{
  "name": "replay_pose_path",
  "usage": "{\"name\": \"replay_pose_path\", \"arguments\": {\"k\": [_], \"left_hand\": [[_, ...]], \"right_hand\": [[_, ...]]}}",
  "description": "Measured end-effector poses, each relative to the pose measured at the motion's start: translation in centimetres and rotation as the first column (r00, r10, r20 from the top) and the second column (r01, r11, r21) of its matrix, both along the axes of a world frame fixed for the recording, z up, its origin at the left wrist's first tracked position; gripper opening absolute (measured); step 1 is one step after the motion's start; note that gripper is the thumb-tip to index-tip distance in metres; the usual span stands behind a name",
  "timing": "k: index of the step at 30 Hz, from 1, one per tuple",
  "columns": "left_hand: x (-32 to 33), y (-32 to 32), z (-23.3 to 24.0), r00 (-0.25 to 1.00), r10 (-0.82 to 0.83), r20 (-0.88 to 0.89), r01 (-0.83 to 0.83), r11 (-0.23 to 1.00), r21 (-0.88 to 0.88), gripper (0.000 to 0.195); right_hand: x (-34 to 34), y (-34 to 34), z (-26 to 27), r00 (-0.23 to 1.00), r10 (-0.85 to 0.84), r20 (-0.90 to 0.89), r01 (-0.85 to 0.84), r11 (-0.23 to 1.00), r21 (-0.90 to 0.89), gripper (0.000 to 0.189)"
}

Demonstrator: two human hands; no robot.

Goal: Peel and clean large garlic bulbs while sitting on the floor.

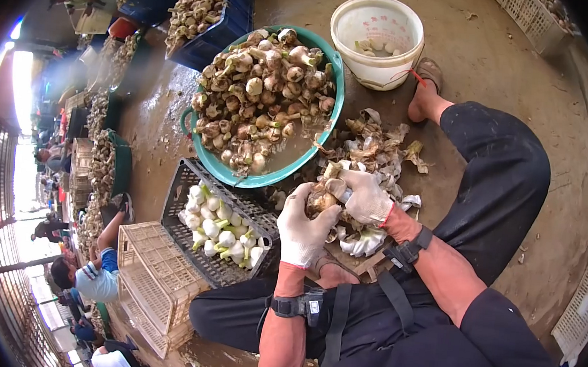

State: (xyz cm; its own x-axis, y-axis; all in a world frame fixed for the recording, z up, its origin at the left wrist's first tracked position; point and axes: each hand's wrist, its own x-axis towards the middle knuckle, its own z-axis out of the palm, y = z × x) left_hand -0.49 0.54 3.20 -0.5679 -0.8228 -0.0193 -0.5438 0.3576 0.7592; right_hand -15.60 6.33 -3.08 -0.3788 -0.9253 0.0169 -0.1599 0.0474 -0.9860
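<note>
Both my hands wear whitish knit gloves. My left hand (303,226) grips a brown, unpeeled garlic bulb (320,200). Against that bulb, my right hand (366,196) is closed on a small tool (344,194), mostly hidden by the fingers; its kind I cannot tell. Peeled skins (372,153) lie heaped on the floor beneath and beyond my hands. A green round tub (339,103) with dirty garlic bulbs and murky water stands ahead. Left of my hands, a black plastic crate (180,194) holds peeled white bulbs with green stems.
A white bucket (375,65) with some pale pieces in it stands beyond the skins. Beige crates (160,271) sit at the left by my knee. A blue crate (212,35) of garlic stands past the tub. Other people (99,279) work at the far left.
</note>
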Motion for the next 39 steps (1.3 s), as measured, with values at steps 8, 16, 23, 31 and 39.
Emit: {"name": "replay_pose_path", "arguments": {"k": [8,16,23,31,39], "left_hand": [[1.7,-0.1,-0.9,0.991,0.048,-0.125,-0.023,0.981,0.190,0.058],[2.0,-0.6,-1.1,0.809,0.351,-0.471,0.080,0.727,0.681,0.046],[0.7,-2.2,-2.5,0.730,0.631,-0.263,0.099,0.284,0.954,0.056],[1.2,-3.2,-4.9,0.691,0.664,-0.285,-0.180,0.540,0.822,0.041],[1.0,-2.1,-3.7,0.561,0.654,-0.507,0.074,0.570,0.818,0.041]], "right_hand": [[-0.1,0.3,1.5,0.992,0.096,-0.083,-0.104,0.990,-0.091,0.022],[0.6,0.0,1.4,0.989,0.045,-0.139,-0.061,0.992,-0.115,0.019],[0.7,0.8,2.6,0.988,0.153,0.017,-0.153,0.988,0.001,0.023],[0.7,1.4,4.0,0.724,0.316,0.613,-0.401,0.916,0.001,0.031],[-0.3,1.0,3.9,0.665,0.173,0.727,-0.325,0.943,0.073,0.028]]}}
